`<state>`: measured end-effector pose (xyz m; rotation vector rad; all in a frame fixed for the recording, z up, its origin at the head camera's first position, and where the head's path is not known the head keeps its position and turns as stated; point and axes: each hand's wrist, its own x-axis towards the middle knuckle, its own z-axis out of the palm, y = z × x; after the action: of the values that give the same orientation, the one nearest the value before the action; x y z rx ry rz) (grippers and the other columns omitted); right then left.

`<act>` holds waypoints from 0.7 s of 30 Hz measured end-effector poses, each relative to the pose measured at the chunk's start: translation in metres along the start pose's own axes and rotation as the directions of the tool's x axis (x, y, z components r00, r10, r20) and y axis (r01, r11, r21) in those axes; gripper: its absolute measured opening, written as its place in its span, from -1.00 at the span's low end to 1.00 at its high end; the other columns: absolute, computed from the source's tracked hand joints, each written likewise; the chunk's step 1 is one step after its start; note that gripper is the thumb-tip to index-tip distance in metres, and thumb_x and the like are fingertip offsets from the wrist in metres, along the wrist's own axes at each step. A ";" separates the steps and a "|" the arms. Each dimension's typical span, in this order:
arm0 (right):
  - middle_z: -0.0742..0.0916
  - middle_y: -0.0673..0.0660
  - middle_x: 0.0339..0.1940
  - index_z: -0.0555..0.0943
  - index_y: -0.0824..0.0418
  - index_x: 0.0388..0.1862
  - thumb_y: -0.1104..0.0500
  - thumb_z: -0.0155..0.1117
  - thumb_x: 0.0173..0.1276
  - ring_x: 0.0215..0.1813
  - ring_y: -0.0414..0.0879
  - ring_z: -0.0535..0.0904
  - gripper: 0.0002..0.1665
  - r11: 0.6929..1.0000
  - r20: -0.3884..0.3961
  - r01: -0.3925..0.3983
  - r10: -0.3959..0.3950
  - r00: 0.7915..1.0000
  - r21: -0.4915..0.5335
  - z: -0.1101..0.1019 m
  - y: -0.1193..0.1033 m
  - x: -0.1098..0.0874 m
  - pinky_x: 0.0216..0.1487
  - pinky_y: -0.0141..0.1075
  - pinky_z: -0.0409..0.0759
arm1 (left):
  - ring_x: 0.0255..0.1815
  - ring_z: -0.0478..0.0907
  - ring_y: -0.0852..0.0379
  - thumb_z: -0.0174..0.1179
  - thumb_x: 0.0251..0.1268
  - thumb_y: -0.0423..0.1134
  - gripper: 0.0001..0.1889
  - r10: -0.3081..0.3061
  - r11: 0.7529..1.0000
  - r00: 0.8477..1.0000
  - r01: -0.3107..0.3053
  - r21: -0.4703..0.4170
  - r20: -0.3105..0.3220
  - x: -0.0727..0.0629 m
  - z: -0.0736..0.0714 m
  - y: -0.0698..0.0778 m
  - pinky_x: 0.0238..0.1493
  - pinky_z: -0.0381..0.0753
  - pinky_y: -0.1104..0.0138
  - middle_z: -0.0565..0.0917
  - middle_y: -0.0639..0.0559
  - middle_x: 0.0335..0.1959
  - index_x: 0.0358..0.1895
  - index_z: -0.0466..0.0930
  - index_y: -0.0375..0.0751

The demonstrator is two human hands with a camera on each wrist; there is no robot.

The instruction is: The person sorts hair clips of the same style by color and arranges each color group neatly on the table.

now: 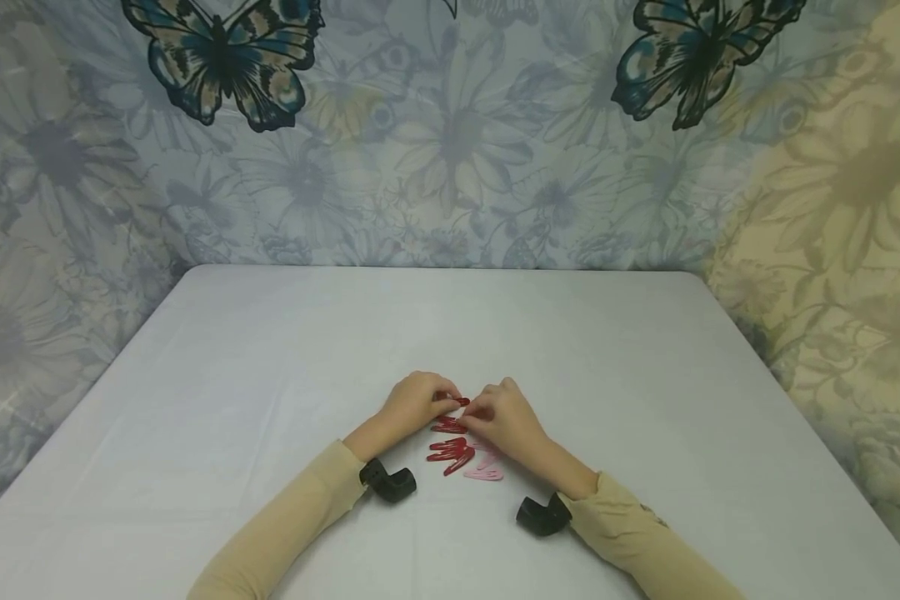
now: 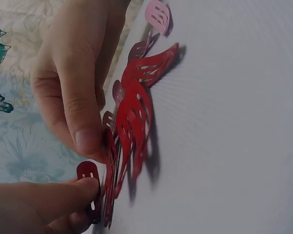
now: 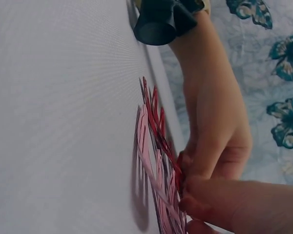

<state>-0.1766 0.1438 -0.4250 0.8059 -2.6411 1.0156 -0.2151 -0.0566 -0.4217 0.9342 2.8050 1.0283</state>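
Fingers and thumb of my left hand point(image 1: 416, 398) pinch a dark red snap hair clip point(image 2: 88, 169), which stands out beyond the thumb in the left wrist view. Close beside it is my right hand point(image 1: 510, 423), bent downward, its thumb and finger pinching the edge of a red hair clip point(image 2: 109, 153) in the row. More red hair clips point(image 1: 450, 452) lie fanned out on the table below both hands. Pink hair clips point(image 1: 484, 475) lie at their right, partly hidden under the right hand in the head view.
A white-covered table point(image 1: 270, 350) spreads around the hands, its far edge against a flower-patterned cloth point(image 1: 457, 167) with butterflies. Black wrist cameras, one on the left wrist point(image 1: 388, 482) and one on the right point(image 1: 543, 517), hang close over the table.
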 end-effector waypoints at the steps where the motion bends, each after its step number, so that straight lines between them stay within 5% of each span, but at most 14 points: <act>1: 0.76 0.06 -0.45 0.84 0.29 -0.42 0.34 0.71 0.19 -0.32 -0.19 0.26 -0.87 1.000 0.001 0.002 -0.002 1.000 0.002 0.000 0.000 0.000 -0.29 -0.31 0.31 | -0.44 0.43 0.33 0.45 0.45 -0.35 -0.93 -0.004 1.000 1.000 0.004 -0.017 -0.003 0.000 0.000 0.000 -0.35 0.48 0.39 0.72 0.05 -0.43 -0.17 0.86 -0.29; 12: 0.79 0.05 -0.42 0.84 0.29 -0.41 0.40 0.69 0.16 -0.29 -0.20 0.29 -0.88 0.998 0.039 0.009 -0.011 0.999 0.065 0.001 0.000 0.000 -0.26 -0.31 0.30 | -0.42 0.44 0.27 0.41 0.49 -0.35 -0.85 -0.069 0.990 0.997 0.063 -0.125 -0.047 -0.001 -0.011 -0.005 -0.31 0.46 0.34 0.68 0.06 -0.44 -0.32 0.71 -0.22; 21: 0.79 0.09 -0.39 0.85 0.32 -0.32 0.36 0.63 0.26 -0.30 -0.18 0.28 -0.93 1.000 0.010 0.007 -0.007 1.000 0.006 0.000 -0.002 0.001 -0.25 -0.29 0.30 | -0.55 0.40 0.37 0.56 0.32 -0.34 -0.78 -0.110 0.981 0.989 0.092 -0.170 -0.099 0.000 -0.018 -0.009 -0.36 0.41 0.36 0.66 0.13 -0.62 -0.43 0.70 -0.25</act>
<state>-0.1763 0.1423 -0.4236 0.8236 -2.6426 1.0210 -0.2234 -0.0730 -0.4135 0.7325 2.7635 1.3087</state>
